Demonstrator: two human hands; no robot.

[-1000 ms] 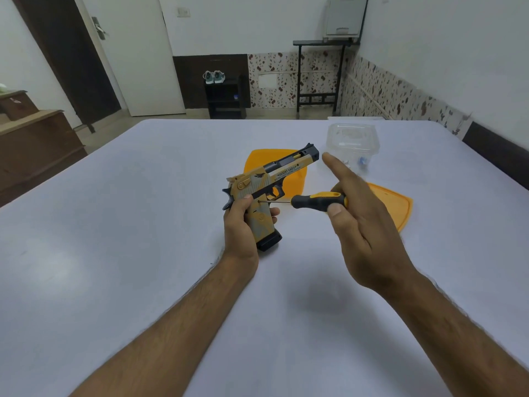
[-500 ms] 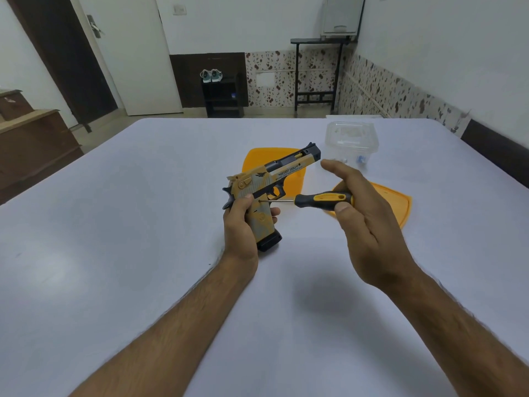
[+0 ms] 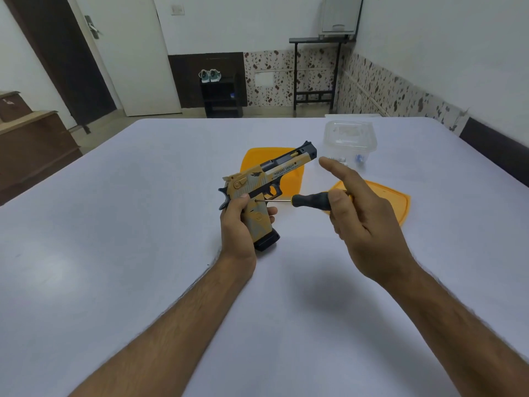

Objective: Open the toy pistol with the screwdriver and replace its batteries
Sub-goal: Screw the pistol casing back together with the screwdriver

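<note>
A person's left hand (image 3: pixel 239 224) wraps the grip of a tan-and-black toy pistol (image 3: pixel 267 183), hiding much of the handle, muzzle pointing away above the white table (image 3: pixel 114 224). The right hand (image 3: pixel 363 216) pinches the black handle of a screwdriver (image 3: pixel 307 199), forefinger extended, palm covering the handle's end. The thin shaft meets the frame just above the gripping thumb; its tip cannot be made out.
</note>
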